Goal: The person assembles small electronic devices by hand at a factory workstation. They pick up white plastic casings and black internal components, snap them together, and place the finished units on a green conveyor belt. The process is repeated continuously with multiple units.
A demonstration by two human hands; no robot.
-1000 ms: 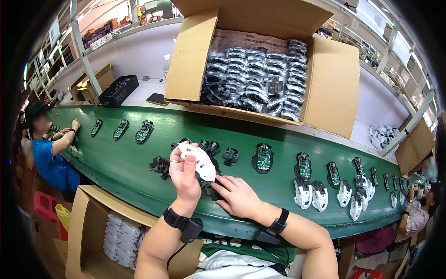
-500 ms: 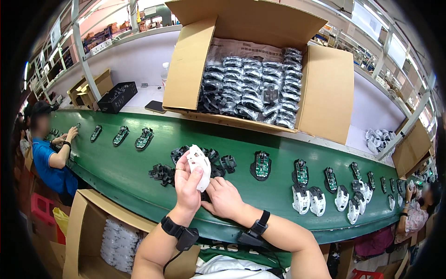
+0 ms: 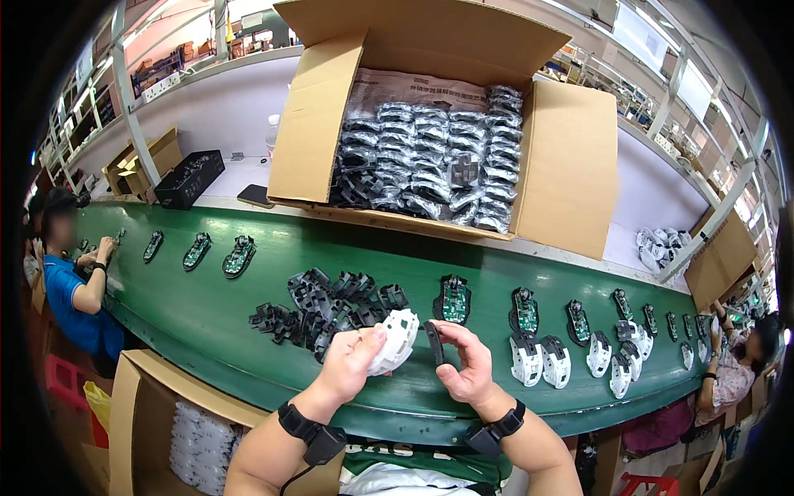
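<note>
My left hand (image 3: 347, 365) grips a white plastic computer-mouse shell (image 3: 399, 339) by its edge, thumb on top. In my right hand (image 3: 470, 365) a thin dark plastic piece (image 3: 433, 343) is pinched between thumb and fingers, just right of the shell and apart from it. A heap of black plastic parts (image 3: 318, 304) lies on the green belt beyond my left hand. Past my right hand sits a mouse base with a green circuit board (image 3: 454, 300).
Beyond the belt (image 3: 273, 339), an open carton (image 3: 571, 165) holds rows of wrapped black parts. White shells (image 3: 556, 361) and board-fitted bases stand to the right. A carton of white parts (image 3: 136, 413) is at lower left. Co-workers (image 3: 66, 285) sit at both ends.
My right hand has lifted off the belt beside the heap with the dark piece. My left hand has moved slightly right and lower, turning the white shell. The view has shifted a little.
</note>
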